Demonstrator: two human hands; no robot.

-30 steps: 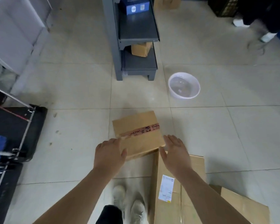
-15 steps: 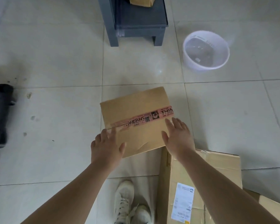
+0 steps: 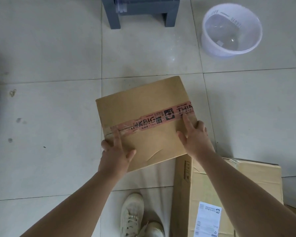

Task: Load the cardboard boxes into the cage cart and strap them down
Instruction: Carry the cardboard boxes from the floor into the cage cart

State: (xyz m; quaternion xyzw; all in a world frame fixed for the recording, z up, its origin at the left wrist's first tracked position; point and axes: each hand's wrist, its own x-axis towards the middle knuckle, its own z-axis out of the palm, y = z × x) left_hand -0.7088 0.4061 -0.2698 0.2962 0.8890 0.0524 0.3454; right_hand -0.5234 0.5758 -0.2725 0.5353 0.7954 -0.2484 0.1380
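Both hands have moved onto the box point(image 3: 143, 106), which sits on the floor point(image 3: 50, 117) mid-frame. The left hand point(image 3: 115, 155) grips its left edge, the right hand point(image 3: 195, 139) its right edge, fingers curled over. A bigger box point(image 3: 229, 182) lies lower right, a white basket point(image 3: 212, 48) upper right.

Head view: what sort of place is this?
Probably a stockroom or warehouse packing area: a taped cardboard box and a second box bearing a shipping label lie on a tiled floor, and the foot of a grey shelf unit stands behind.
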